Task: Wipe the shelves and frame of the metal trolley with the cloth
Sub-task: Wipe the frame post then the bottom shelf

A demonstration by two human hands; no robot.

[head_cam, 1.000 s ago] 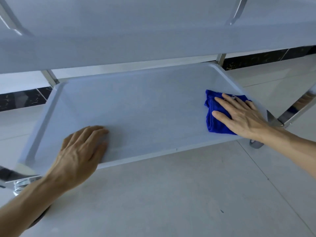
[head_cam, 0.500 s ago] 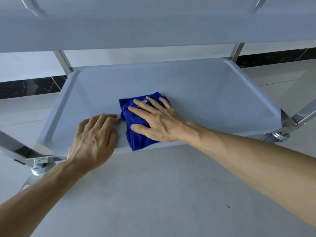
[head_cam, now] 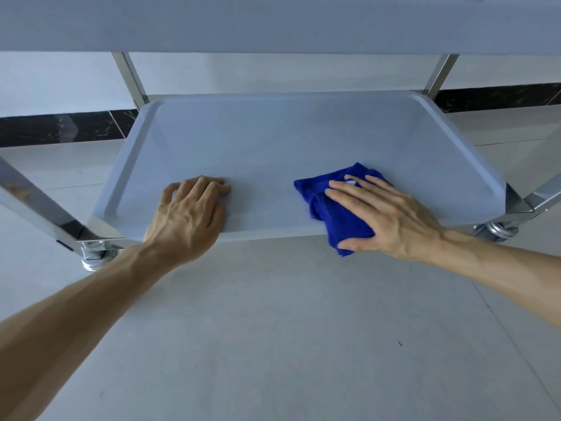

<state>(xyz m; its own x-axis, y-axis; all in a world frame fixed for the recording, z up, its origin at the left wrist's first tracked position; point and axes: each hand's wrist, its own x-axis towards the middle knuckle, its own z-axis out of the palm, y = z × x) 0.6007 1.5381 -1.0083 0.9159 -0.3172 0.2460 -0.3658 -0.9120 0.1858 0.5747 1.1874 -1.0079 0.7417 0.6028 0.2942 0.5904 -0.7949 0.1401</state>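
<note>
Right hand point(head_cam: 391, 217) flat on cloth point(head_cam: 337, 214) overhanging shelf point(head_cam: 273, 147) front edge.

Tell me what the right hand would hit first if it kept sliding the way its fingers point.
Probably nothing soon: the right hand points up-left over bare lower shelf; the far rim comes first, though depth is unclear.

A pale grey tiled floor point(head_cam: 273, 344) with thin grout lines, meeting a light wall point(head_cam: 60, 83) edged along its base by a black marble-patterned skirting strip point(head_cam: 60, 129).
</note>
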